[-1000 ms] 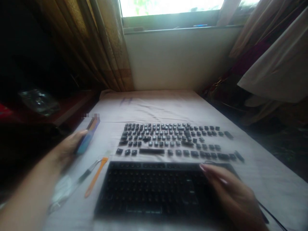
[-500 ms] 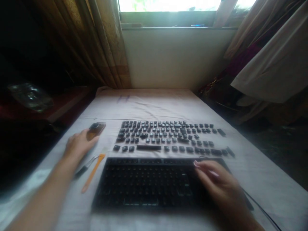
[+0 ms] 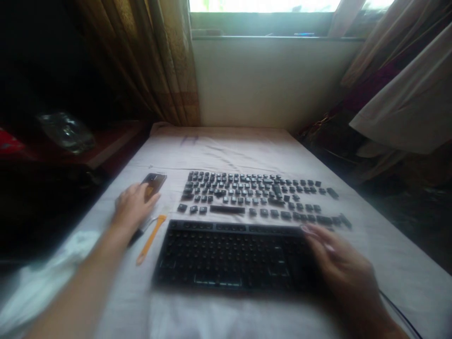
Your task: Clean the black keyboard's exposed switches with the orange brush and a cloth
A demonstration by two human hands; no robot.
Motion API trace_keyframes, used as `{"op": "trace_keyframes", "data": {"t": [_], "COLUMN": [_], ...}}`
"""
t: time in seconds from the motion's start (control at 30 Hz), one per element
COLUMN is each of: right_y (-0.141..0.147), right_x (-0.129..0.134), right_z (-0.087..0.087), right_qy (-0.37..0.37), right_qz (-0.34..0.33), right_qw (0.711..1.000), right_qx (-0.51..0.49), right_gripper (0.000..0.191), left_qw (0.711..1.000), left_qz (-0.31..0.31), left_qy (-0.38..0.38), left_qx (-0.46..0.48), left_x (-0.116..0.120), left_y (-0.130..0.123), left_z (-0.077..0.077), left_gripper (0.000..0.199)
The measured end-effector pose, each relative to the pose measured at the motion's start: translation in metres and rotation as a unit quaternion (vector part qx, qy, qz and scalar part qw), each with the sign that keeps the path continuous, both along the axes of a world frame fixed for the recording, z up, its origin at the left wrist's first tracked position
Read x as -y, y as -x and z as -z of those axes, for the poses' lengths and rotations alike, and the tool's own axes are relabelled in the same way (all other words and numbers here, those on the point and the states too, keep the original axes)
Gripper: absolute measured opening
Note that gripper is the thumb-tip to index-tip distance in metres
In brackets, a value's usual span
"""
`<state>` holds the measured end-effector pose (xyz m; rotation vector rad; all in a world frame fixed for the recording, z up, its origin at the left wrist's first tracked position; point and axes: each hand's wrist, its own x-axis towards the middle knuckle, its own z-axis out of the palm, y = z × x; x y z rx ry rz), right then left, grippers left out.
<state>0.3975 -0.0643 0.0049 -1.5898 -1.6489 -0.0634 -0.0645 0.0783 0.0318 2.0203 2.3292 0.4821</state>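
My left hand [image 3: 136, 203] has its fingers round the near end of a small dark and amber oblong object [image 3: 157, 182], which lies on the white cloth; blur hides its exact kind. Over the right end of a black keyboard [image 3: 226, 254] is my right hand [image 3: 341, 263], its fingers curled. Anything between those fingers is hidden and blurred. The keyboard's keycaps are off, leaving bare switch posts. Behind it, loose black keycaps [image 3: 235, 192] lie in rows, with the long spacebar cap [image 3: 227, 209] in front.
Between my left hand and the keyboard lies an orange flat tool [image 3: 151, 239]. A dark-handled tool [image 3: 136, 235] is partly under my left wrist. A cable [image 3: 399, 310] runs off at the right. Clear plastic [image 3: 67, 132] sits on a side surface at the left.
The whole view has shifted, so everything sits further right and slightly higher. Both hands remain beside the same things, and the keycap rows look unchanged.
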Motion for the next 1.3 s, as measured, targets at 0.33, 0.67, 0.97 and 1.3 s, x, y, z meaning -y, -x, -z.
{"op": "trace_keyframes", "data": {"t": [0.33, 0.67, 0.97, 1.3], "right_y": [-0.049, -0.046, 0.024, 0.092], "right_x": [0.000, 0.000, -0.007, -0.026], "right_z": [0.002, -0.022, -0.031, -0.036], "right_qy": [0.046, 0.097, 0.103, 0.175], "right_qz": [0.176, 0.198, -0.043, -0.231], "right_qw": [0.983, 0.974, 0.992, 0.955], "right_qx": [0.012, -0.046, -0.063, 0.068], "right_gripper": [0.037, 0.034, 0.023, 0.014], "left_qw": [0.977, 0.962, 0.949, 0.944], "left_qz": [0.180, 0.198, 0.243, 0.278], "left_qy": [-0.080, -0.172, -0.191, -0.168], "left_qx": [0.079, 0.073, 0.053, 0.053], "left_x": [0.069, 0.082, 0.076, 0.080], "left_y": [-0.031, -0.042, -0.033, -0.023], "left_z": [0.012, 0.025, 0.025, 0.032], "left_gripper": [0.051, 0.045, 0.040, 0.027]}}
